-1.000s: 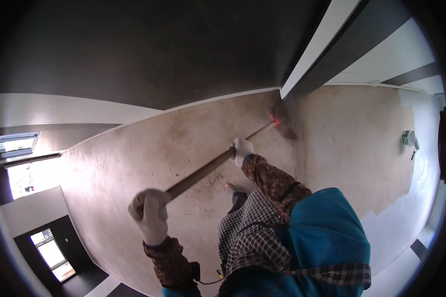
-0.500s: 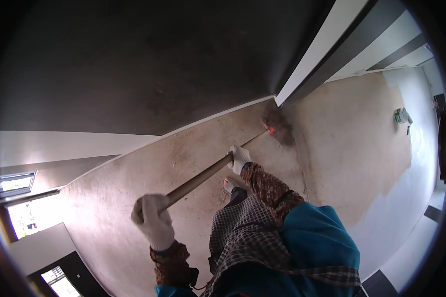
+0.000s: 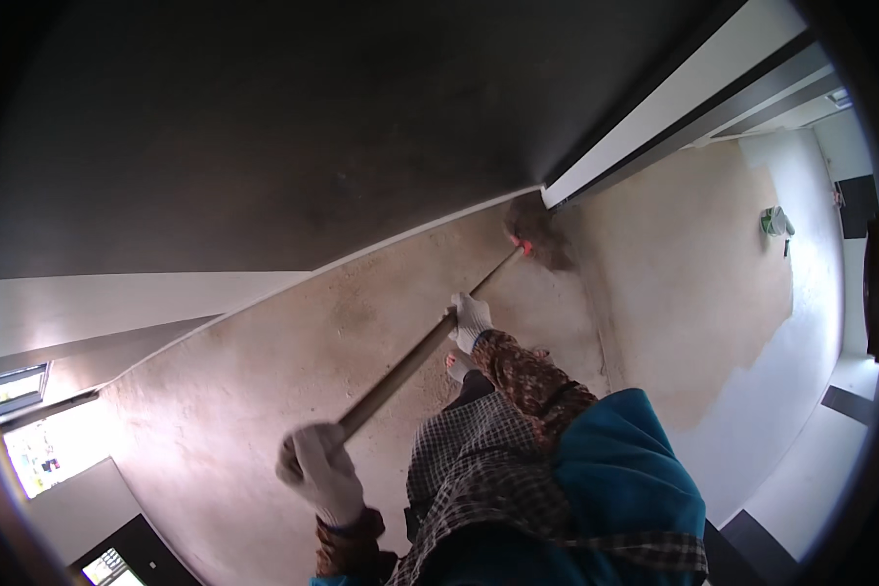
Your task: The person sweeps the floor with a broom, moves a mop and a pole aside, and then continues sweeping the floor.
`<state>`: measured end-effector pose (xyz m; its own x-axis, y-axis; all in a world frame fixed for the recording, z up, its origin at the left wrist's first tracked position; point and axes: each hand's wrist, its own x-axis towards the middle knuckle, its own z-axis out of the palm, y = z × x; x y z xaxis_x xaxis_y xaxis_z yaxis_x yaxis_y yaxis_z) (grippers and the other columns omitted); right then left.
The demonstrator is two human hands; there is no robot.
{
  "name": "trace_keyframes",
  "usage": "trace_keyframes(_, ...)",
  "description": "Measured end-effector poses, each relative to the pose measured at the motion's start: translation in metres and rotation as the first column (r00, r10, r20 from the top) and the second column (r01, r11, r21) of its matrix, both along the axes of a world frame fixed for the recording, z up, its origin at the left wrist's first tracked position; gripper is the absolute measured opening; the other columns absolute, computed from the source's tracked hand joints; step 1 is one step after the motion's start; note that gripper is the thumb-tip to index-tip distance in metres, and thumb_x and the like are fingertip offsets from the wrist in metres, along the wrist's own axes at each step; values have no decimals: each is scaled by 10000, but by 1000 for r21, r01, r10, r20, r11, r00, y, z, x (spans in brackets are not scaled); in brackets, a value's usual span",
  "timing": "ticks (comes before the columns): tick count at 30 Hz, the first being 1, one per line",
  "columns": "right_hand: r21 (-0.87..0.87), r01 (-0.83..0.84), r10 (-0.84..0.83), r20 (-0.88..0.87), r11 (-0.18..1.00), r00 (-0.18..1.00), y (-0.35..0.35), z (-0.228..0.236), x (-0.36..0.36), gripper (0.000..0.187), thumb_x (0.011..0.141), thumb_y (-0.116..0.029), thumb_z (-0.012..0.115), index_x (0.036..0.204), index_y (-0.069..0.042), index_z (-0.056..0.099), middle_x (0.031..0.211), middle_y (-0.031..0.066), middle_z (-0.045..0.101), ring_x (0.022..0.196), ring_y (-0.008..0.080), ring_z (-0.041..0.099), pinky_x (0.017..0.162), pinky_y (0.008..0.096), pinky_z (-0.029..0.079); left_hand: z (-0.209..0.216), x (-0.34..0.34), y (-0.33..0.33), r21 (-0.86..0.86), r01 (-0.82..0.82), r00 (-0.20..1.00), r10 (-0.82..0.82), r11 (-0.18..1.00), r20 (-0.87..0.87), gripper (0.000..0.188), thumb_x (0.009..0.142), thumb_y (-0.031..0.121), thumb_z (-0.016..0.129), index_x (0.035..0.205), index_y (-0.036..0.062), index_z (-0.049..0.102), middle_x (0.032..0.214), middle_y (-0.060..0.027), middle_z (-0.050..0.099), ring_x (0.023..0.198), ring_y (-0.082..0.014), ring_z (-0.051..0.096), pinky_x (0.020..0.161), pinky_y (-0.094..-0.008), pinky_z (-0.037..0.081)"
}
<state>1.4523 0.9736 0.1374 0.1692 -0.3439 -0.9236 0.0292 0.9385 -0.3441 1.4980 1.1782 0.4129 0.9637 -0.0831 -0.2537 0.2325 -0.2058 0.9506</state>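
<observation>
Gripping the long brown wooden broom handle [image 3: 410, 363], both white-gloved hands were closed around it in the head view: the left hand [image 3: 320, 472] clamped on the near upper end, the right hand [image 3: 471, 319] wrapped lower down the shaft, the two hands well apart. The handle ran diagonally up and right to the dark bristled broom head [image 3: 542, 232], joined by a small red collar [image 3: 523, 248]. The broom head rested on the dusty beige concrete floor [image 3: 264, 391], in the corner where the dark grey wall [image 3: 293, 127] with its pale skirting strip met the white door frame [image 3: 674, 107]. A bare foot [image 3: 459, 366] stood on the floor just under the right hand. A small green bundle [image 3: 775, 222] lay well apart on the far floor. Likely faults: the bristles could jam against the frame edge if pushed further into the corner, and the gloves could slip on the smooth shaft under a hard stroke.
</observation>
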Motion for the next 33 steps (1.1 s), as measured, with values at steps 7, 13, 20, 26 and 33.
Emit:
trace_keyframes(7,49,74,-79,105,996,991,18,45,-38,120,890,-100,545,866,-12,467,708,92,516,566,209,558,469,354,480,31,-8,28,147,-14,977,-18,989,213,241,898,114,492,667,42,485,603,-72,552,459,-95,442,397,-256,319)
trace_keyframes(13,85,42,-50,87,995,995,1,-8,-11,113,891,-106,545,873,-43,453,715,77,514,561,205,561,420,317,431,19,-7,-6,200,46,998,-34,979,-60,219,880,65,511,662,52,500,655,-55,564,546,-97,457,502,-257,358)
trace_keyframes(20,165,-67,51,100,984,994,44,76,-17,85,904,-105,542,874,-70,471,688,64,503,580,197,540,504,342,482,47,-11,32,45,16,950,-29,999,310,305,903,124,529,613,82,446,560,-74,512,487,-144,475,440,-261,351)
trace_keyframes(26,-7,15,-15,67,1000,998,-10,-3,-5,116,888,-114,562,829,-49,486,662,53,492,533,191,529,472,350,473,-5,13,7,34,101,990,-97,994,-101,294,964,176,488,703,42,505,648,-29,521,588,-121,495,443,-227,333)
trace_keyframes(33,96,96,-113,187,991,976,47,54,-14,113,890,-98,561,857,-39,471,649,58,492,524,187,524,479,335,492,9,-21,85,55,-60,932,36,997,361,331,933,161,506,629,60,425,583,-38,482,510,-121,444,466,-269,364)
